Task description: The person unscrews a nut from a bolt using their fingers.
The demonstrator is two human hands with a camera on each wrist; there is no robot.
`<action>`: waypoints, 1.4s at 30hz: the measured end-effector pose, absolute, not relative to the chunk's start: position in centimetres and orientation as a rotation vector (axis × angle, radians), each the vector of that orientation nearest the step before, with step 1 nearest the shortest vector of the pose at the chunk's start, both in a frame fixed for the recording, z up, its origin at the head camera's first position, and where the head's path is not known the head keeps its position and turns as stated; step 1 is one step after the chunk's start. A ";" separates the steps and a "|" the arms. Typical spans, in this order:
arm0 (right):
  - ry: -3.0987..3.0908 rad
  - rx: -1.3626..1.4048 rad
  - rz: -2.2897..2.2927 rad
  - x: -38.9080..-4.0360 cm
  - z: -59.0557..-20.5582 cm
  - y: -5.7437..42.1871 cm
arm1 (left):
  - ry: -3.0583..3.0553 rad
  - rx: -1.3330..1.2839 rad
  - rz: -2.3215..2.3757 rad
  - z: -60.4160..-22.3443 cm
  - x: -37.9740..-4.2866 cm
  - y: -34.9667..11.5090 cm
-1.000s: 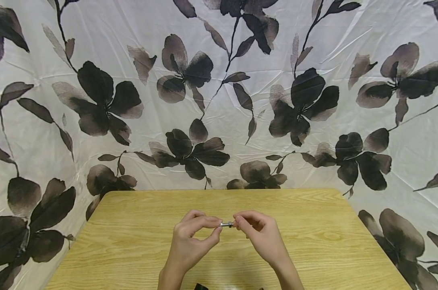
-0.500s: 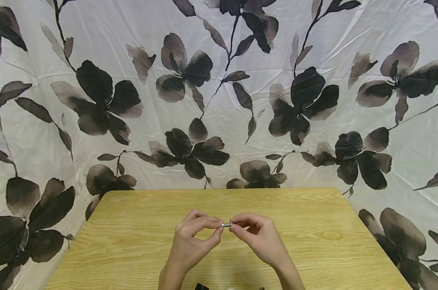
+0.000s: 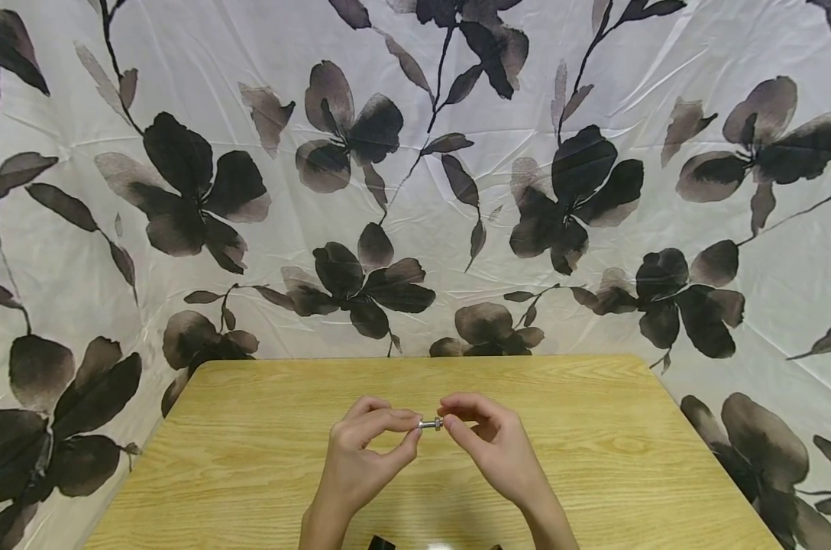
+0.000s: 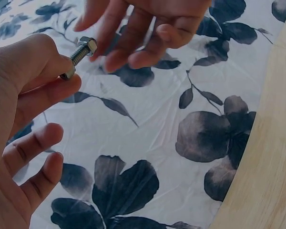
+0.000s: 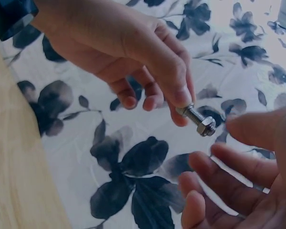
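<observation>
My left hand (image 3: 363,451) pinches a small silver bolt (image 4: 79,56) by its head, between thumb and index finger. The bolt points toward my right hand, and its threaded shank is bare in the middle. A hex nut (image 5: 206,127) sits on the bolt's far end, with a little thread showing beyond it. Beside that end is my right hand (image 3: 494,443), its thumb and fingers spread apart and loosely bent. In the right wrist view a gap shows between the right fingertips (image 5: 236,125) and the nut. Both hands are above the table.
A light wood-grain table (image 3: 237,443) lies beneath the hands. Behind it hangs a white cloth (image 3: 484,252) with dark flower prints. A small black object (image 3: 381,543) is partly visible at the bottom edge of the head view.
Half a second ago the right thumb and fingers closed over the nut end. Now they have parted and moved slightly right, leaving the nut uncovered. The left hand keeps its pinch, shifting slightly left.
</observation>
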State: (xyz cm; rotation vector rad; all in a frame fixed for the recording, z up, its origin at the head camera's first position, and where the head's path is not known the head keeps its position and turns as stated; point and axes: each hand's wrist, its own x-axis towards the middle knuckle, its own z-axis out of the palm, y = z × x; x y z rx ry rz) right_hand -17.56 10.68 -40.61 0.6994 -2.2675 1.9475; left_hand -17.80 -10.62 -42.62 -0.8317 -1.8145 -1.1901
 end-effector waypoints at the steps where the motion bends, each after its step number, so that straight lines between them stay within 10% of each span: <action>1: -2.301 0.659 1.945 -17.6 -40.6 10.7 | -1.811 -0.833 -1.188 -42.6 -17.8 -10.6; 42: -2.425 0.577 1.882 -17.8 -40.5 10.7 | -1.811 -0.847 -1.191 -42.5 -17.9 -10.7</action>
